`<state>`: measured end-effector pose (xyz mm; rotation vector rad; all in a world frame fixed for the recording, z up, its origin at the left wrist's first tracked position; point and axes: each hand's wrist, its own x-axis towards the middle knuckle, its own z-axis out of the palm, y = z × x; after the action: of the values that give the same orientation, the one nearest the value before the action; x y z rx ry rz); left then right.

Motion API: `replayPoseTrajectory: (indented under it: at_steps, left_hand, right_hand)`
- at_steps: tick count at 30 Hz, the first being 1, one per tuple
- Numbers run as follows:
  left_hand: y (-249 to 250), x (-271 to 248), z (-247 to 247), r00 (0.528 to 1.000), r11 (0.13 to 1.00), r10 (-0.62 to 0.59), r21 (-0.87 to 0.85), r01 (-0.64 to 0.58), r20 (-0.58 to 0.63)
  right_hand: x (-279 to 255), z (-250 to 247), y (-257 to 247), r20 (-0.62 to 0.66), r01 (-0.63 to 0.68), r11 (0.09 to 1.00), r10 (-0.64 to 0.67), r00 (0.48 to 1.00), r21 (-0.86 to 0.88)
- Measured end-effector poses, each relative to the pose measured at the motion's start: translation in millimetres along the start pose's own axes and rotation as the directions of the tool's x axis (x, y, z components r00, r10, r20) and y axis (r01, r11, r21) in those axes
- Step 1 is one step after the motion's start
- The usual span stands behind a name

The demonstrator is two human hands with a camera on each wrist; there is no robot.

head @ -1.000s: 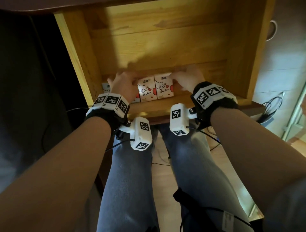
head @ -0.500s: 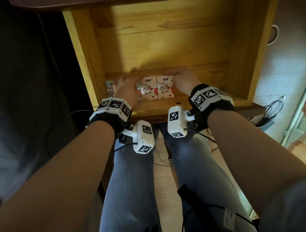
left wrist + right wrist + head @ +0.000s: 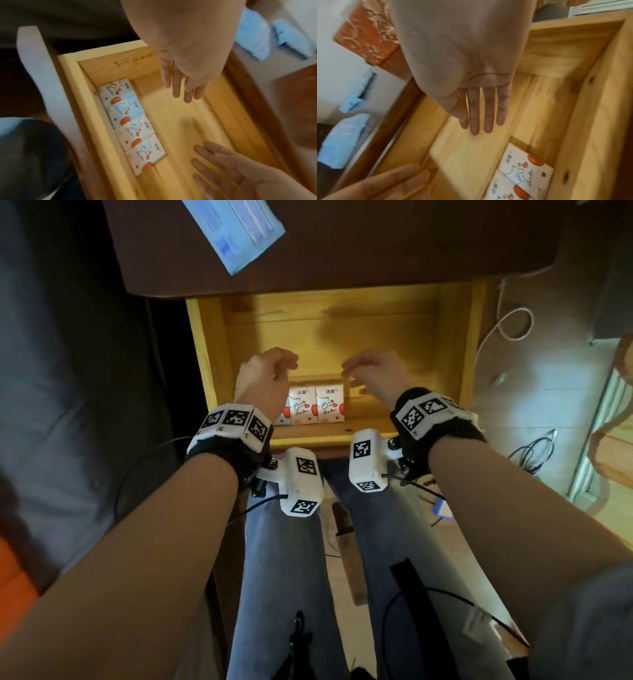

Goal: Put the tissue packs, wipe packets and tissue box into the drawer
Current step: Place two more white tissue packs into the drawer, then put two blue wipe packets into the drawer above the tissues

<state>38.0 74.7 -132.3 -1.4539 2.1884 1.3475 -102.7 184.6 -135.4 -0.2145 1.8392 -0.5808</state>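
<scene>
A person's jeans-clad knees (image 3: 284, 577) sit just before the front rail of an open wooden drawer (image 3: 212, 344). Four tissue packs (image 3: 132, 127) lie flat in a single row against that front rail, the row starting at the drawer's left corner and each pack touching the next. The left hand (image 3: 262, 381) and right hand (image 3: 375, 373) hang above the drawer, apart from each other and off the packs, each grip slack with fingers extended and holding nothing. Beyond the packs the drawer's pale floor runs bare to its back wall, with open room also to the right of the row. Farther on, a blue packet (image 3: 234, 229) lies on the dark desk (image 3: 394, 244), near its front edge.
</scene>
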Motion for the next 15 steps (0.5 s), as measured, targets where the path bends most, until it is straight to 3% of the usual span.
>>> replayPoseTrajectory:
  at_steps: [4, 9, 15]
  left_hand:
    - [35.3, 7.2, -18.3, 0.992, 0.996, 0.084, -0.029, -0.088, -0.095]
    - [48.8, 30.2, -43.7, 0.934, 0.979, 0.189, -0.019, -0.204, -0.303]
    - [29.4, 65.7, -68.2, 0.892, 0.979, 0.197, 0.034, -0.201, -0.406]
  right_hand:
    - [-5.8, -13.9, -34.7, -0.032, 0.134, 0.991, -0.134, 0.990, 0.014]
    - [9.2, -15.5, -77.4, -0.183, 0.363, 0.932, -0.359, 0.915, -0.010]
    - [40.4, -0.7, -113.7, -0.276, 0.445, 0.891, -0.451, 0.848, -0.090]
